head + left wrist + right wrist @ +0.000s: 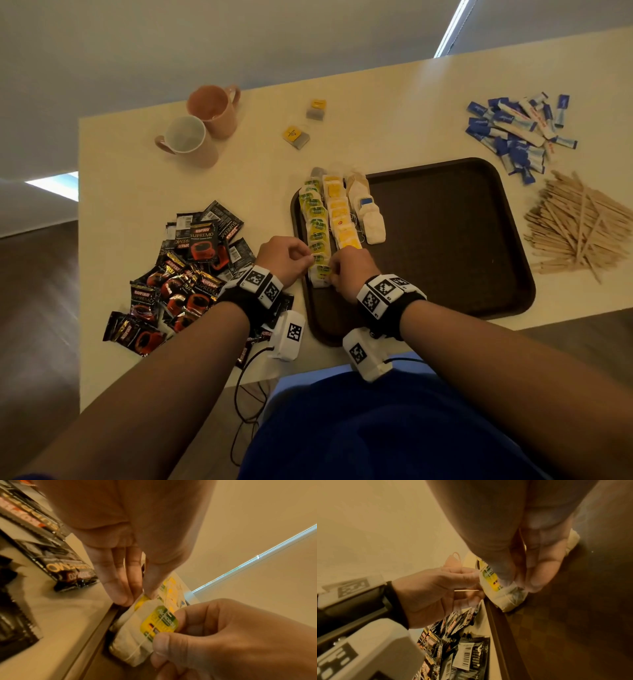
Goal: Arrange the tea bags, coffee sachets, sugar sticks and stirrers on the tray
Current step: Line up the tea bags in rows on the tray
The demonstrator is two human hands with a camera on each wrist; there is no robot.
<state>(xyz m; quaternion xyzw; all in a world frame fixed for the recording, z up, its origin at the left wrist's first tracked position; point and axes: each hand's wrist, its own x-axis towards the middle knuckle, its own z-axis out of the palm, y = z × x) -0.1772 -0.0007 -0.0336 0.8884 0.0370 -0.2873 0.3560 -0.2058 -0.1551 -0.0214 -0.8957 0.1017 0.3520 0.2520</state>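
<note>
A brown tray (445, 240) lies on the table with three rows of tea bags along its left side: green-tagged (317, 226), yellow-tagged (340, 219) and plain white (368, 212). Both hands meet at the nearest green-tagged tea bag (320, 275), at the row's near end by the tray's left rim. My left hand (310, 258) pinches its upper left edge (137, 597). My right hand (334, 272) pinches its green tag (159, 620) between thumb and forefinger. In the right wrist view the tea bag (505, 599) rests on the tray floor under my right hand (520, 584).
Black coffee sachets (191, 274) are heaped left of the tray. Blue sugar sticks (513, 130) and wooden stirrers (575, 229) lie in piles to the right. Two mugs (195, 133) and two loose tea bags (296, 135) sit behind. Most of the tray floor is bare.
</note>
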